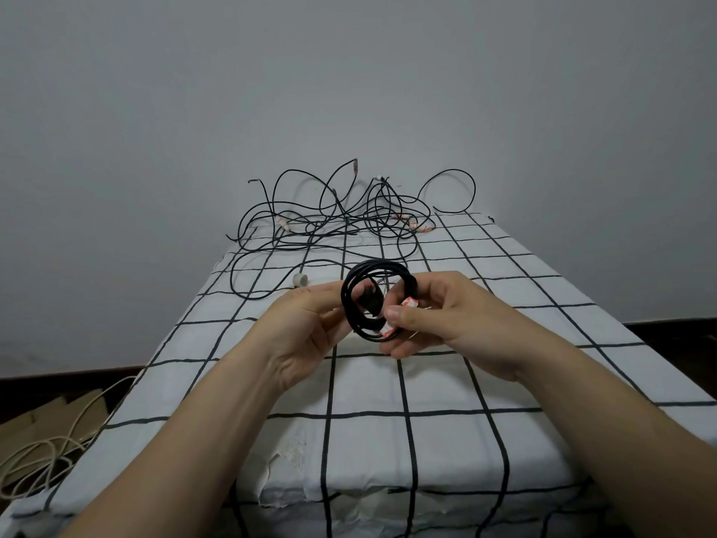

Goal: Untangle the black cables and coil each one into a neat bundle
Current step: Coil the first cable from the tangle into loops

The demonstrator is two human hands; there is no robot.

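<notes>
Left hand [306, 332] and right hand [446, 320] are gripping one coiled cable [370, 300], likely needing tying off next; the tangle [337, 223] is lying beyond the fingers [426, 293].

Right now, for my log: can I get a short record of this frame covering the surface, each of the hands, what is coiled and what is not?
surface: checked cloth
left hand: holds the left side of the coiled cable
right hand: thumb pinches the coil's lower right, beside a white-and-red tag
not coiled: tangled black cables at the cloth's far end
also there: small white cylinder on the cloth; beige cord on the floor, left
</notes>
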